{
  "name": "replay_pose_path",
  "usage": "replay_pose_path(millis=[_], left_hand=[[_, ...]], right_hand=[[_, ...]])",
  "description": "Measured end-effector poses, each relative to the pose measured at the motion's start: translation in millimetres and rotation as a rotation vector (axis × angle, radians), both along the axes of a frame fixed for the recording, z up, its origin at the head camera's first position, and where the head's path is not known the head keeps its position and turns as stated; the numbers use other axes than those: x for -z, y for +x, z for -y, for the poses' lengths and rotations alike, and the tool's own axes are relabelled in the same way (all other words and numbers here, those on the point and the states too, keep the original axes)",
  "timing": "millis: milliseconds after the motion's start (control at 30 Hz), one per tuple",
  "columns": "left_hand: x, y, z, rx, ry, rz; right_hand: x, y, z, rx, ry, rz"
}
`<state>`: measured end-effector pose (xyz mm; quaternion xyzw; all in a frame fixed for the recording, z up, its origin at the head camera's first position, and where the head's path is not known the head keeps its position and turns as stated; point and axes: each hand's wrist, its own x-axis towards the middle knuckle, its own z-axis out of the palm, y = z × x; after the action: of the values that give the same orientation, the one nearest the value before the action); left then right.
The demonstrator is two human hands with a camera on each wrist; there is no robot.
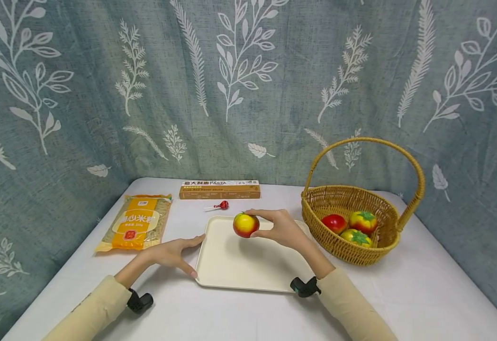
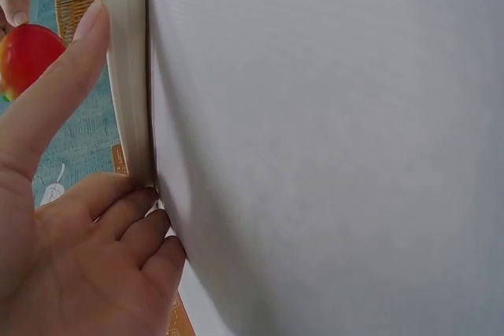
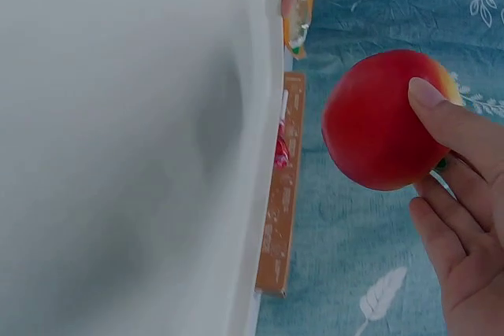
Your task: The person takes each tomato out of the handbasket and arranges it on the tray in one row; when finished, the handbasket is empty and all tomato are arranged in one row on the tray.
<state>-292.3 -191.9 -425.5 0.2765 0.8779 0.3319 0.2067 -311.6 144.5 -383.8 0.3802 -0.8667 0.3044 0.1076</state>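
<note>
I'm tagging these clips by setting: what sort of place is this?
Probably a staged tabletop set, not a real kitchen: a leaf-print curtain encloses the white table, where a tray, fruit basket and packaged foods sit.

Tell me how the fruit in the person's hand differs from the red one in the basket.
The held fruit is yellow on top and red below; the basket fruit is red all over. The held fruit is gripped by the right hand above the cream tray, while the red one lies in the wicker basket beside two others. Both are round and glossy.
</note>
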Motion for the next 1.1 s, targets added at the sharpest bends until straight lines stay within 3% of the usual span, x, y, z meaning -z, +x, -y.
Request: replay_pose_path(millis=[500,700,1100], left_hand=[[1.3,-1.3,0.4,-0.013,-0.008,0.012],[1.7,-1.9,0.2,-0.013,-0.011,0.013],[3.7,-2.8,0.6,-0.014,-0.007,0.022]], right_hand=[[11.6,-7.1,55,-0.075,0.081,0.055],[15.9,-13.8,64,-0.071,0.121,0.051],[14.8,-11.8,64,-0.11,0.149,0.07]])
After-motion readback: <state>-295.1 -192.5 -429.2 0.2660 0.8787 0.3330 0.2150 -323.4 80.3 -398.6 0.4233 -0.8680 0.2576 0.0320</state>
